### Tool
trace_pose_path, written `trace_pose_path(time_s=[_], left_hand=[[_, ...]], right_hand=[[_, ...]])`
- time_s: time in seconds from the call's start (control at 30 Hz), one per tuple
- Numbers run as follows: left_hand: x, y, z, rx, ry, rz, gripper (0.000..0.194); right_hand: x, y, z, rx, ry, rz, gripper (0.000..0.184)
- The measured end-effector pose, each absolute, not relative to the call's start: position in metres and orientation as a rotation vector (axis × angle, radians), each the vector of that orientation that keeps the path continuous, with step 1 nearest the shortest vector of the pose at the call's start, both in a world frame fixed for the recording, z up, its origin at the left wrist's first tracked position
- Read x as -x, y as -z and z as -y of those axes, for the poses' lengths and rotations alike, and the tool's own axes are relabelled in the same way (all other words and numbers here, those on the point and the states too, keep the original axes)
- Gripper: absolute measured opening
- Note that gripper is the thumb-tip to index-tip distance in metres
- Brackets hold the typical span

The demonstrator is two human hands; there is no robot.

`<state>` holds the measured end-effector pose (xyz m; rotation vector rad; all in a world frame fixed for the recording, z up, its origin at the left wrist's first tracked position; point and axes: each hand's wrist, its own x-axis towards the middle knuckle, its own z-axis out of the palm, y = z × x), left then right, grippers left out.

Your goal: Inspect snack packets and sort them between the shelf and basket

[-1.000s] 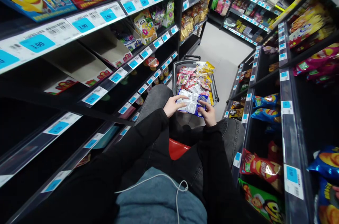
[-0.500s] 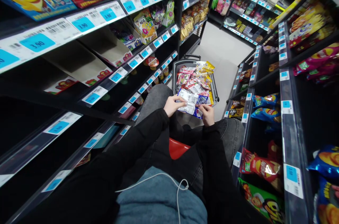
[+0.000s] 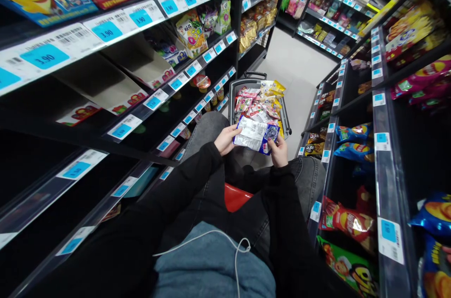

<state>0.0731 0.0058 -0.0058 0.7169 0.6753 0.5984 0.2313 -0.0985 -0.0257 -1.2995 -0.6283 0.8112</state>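
Both hands hold a blue and white snack packet (image 3: 255, 135) above my knees. My left hand (image 3: 226, 139) grips its left edge with fingers closed. On the right edge my right hand (image 3: 279, 150) pinches the packet's corner. Just beyond the packet stands a grey shopping basket (image 3: 232, 100) piled with several pink, red and yellow snack packets (image 3: 259, 103). My arms are in black sleeves and I sit on something red (image 3: 235, 197) in a narrow aisle.
Black shelves with blue price tags line both sides. The left shelf (image 3: 155, 96) holds boxes and small bags, with dark gaps lower down. Crisp bags (image 3: 347, 223) fill the right shelves. A pale floor (image 3: 299, 67) opens behind the basket.
The packet has been lifted a little and tilted up, so its printed white face now shows more squarely. Both hands stayed on it.
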Motion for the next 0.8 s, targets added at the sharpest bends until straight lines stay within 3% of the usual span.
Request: trace_pose_path(time_s=[0.23, 0.57, 0.7, 0.8], left_hand=[[-0.071, 0.002, -0.003, -0.884, -0.681, -0.667, 0.009], [-0.071, 0.007, -0.003, -0.720, -0.621, -0.573, 0.014], [-0.073, 0.010, 0.000, -0.880, -0.631, -0.715, 0.042], [-0.074, 0.013, 0.001, -0.936, -0.595, -0.729, 0.052]], right_hand=[[-0.244, 0.020, 0.107, 1.351, -0.512, 0.866, 0.005], [-0.241, 0.009, 0.111, 1.262, -0.614, 0.751, 0.014], [-0.242, 0.008, 0.109, 1.212, -0.773, 0.588, 0.022], [-0.244, 0.016, 0.109, 1.217, -1.036, 0.460, 0.031]])
